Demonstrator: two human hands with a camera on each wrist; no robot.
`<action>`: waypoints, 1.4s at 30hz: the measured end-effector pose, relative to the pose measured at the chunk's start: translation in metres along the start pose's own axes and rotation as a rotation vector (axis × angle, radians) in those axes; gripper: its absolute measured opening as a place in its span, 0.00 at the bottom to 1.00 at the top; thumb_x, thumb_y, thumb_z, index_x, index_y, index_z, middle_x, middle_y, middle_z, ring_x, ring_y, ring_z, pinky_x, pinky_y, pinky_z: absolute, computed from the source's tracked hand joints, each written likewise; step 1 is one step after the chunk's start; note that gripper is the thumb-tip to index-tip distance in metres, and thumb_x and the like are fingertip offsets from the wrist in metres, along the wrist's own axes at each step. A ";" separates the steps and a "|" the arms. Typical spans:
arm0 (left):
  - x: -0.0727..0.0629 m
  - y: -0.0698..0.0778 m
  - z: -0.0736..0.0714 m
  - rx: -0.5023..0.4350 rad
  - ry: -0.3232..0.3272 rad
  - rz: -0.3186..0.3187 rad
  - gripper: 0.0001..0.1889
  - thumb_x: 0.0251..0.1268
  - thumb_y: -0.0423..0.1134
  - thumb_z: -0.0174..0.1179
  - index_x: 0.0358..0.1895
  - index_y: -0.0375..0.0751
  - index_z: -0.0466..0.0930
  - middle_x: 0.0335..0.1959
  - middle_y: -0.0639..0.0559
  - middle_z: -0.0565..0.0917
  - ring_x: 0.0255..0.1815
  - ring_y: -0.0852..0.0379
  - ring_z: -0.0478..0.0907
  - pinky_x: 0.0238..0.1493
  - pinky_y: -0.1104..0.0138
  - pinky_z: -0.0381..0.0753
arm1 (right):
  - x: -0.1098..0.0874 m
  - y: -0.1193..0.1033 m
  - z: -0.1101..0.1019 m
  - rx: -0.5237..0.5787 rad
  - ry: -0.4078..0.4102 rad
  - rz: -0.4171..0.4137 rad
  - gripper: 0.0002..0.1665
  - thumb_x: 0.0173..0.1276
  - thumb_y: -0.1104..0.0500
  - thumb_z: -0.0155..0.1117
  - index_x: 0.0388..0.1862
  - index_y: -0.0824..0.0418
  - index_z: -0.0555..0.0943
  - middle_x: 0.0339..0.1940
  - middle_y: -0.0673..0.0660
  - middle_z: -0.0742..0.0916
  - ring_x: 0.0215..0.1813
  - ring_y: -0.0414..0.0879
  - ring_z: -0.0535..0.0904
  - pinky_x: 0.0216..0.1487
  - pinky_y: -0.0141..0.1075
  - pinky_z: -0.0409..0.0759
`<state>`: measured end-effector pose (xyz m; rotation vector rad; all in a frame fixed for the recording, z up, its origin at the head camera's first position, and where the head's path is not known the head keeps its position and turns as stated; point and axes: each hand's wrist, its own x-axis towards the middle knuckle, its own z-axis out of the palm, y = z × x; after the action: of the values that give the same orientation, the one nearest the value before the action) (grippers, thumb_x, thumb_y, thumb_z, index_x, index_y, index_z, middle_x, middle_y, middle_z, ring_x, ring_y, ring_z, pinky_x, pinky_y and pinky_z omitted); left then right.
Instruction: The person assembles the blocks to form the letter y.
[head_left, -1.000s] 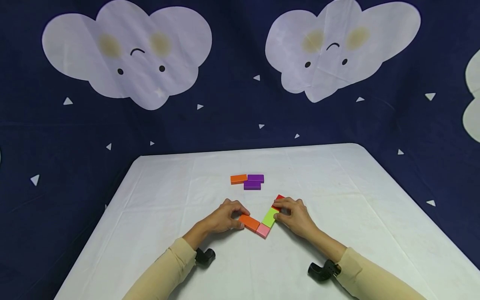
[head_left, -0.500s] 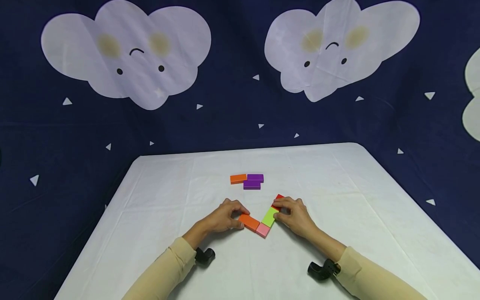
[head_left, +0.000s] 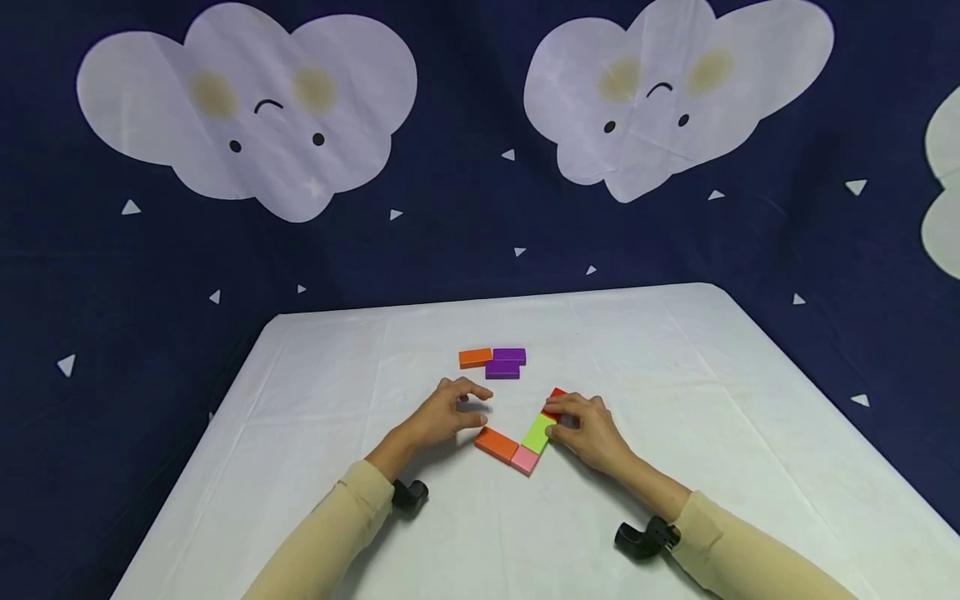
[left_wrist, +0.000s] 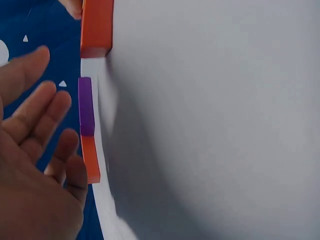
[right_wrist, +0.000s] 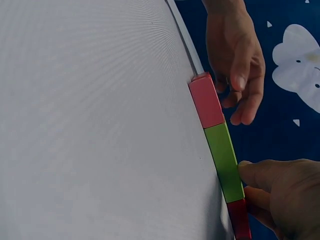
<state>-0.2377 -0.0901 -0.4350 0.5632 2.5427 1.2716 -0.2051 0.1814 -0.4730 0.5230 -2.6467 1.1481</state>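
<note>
A V-shaped row of flat blocks lies on the white table. Its left arm is an orange block [head_left: 497, 446]; a pink block [head_left: 525, 460] sits at the bend, and a lime-green block [head_left: 537, 434] and a red block [head_left: 557, 392] run up the right arm. My left hand [head_left: 442, 415] hovers just beyond the orange block's outer end, thumb and fingers apart, holding nothing. My right hand [head_left: 592, 433] grips the right arm: its fingertips reach over the red block, largely covering it, and the thumb [right_wrist: 250, 170] rests against the green block's side.
Farther back on the table lie a second orange block [head_left: 476, 358] and two purple blocks [head_left: 502, 370], set close together. A dark blue cloth with clouds [head_left: 247, 108] hangs behind the table's far edge. Black wrist cameras [head_left: 647, 540] project beneath both forearms.
My left hand has let go of the orange block, spread its fingers and shifted slightly up and away from it. The right hand and the row of blocks stay put.
</note>
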 end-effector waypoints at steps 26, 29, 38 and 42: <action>0.052 -0.006 0.005 0.032 0.291 -0.184 0.18 0.55 0.38 0.66 0.51 0.44 0.81 0.50 0.49 0.82 0.54 0.50 0.66 0.58 0.54 0.60 | -0.002 0.000 0.002 0.004 0.018 -0.005 0.19 0.52 0.59 0.72 0.46 0.56 0.85 0.49 0.51 0.86 0.40 0.44 0.69 0.42 0.36 0.61; 0.056 -0.006 0.006 0.031 0.298 -0.172 0.18 0.55 0.38 0.66 0.51 0.42 0.81 0.51 0.48 0.82 0.54 0.50 0.65 0.60 0.53 0.57 | -0.002 0.001 0.003 0.001 0.022 -0.011 0.19 0.51 0.59 0.72 0.45 0.56 0.85 0.49 0.50 0.86 0.40 0.44 0.69 0.42 0.36 0.61; 0.066 -0.005 0.005 0.102 0.296 -0.161 0.20 0.55 0.40 0.67 0.53 0.42 0.80 0.52 0.49 0.82 0.53 0.50 0.67 0.60 0.54 0.59 | 0.000 0.001 0.001 -0.001 0.008 -0.002 0.20 0.52 0.58 0.72 0.46 0.56 0.85 0.50 0.51 0.86 0.40 0.44 0.69 0.43 0.37 0.61; 0.071 -0.005 0.005 0.140 0.275 -0.152 0.21 0.53 0.40 0.68 0.53 0.43 0.80 0.53 0.49 0.82 0.54 0.49 0.67 0.59 0.54 0.59 | 0.000 0.002 0.001 -0.006 0.008 -0.002 0.20 0.52 0.58 0.72 0.46 0.56 0.85 0.50 0.51 0.86 0.40 0.44 0.69 0.43 0.37 0.61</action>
<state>-0.3005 -0.0577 -0.4450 0.2262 2.8530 1.1960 -0.2058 0.1816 -0.4748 0.5186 -2.6417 1.1388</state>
